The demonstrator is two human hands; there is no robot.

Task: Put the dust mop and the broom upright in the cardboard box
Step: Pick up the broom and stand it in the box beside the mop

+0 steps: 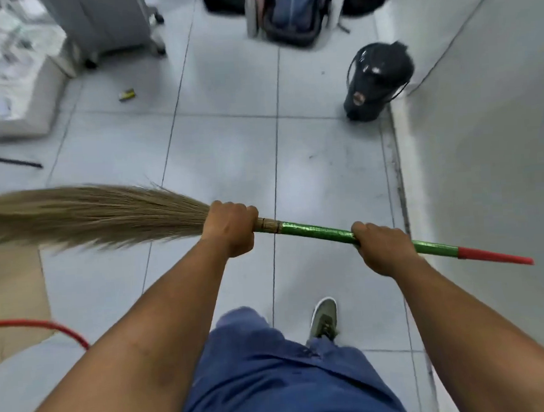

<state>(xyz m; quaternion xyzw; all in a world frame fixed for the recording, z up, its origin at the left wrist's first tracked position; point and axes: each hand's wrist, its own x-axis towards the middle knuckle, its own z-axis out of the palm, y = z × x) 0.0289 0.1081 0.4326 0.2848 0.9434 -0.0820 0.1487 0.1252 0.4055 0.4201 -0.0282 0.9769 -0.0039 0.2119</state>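
I hold a broom (313,231) level across my body above the tiled floor. Its pale straw bristles fan out to the left and its green handle ends in a red tip at the right. My left hand (229,229) grips where the bristles meet the handle. My right hand (383,250) grips the green handle farther right. A flap of the cardboard box (12,295) shows at the lower left edge, under the bristles. A red curved handle (49,327) crosses the cardboard; I cannot tell if it belongs to the dust mop.
A black bin (377,81) stands by the right wall. Bags (293,10) lie at the top centre. A wheeled grey cabinet (109,21) and a white table (11,78) fill the upper left. A black rod (10,161) lies on the floor at left.
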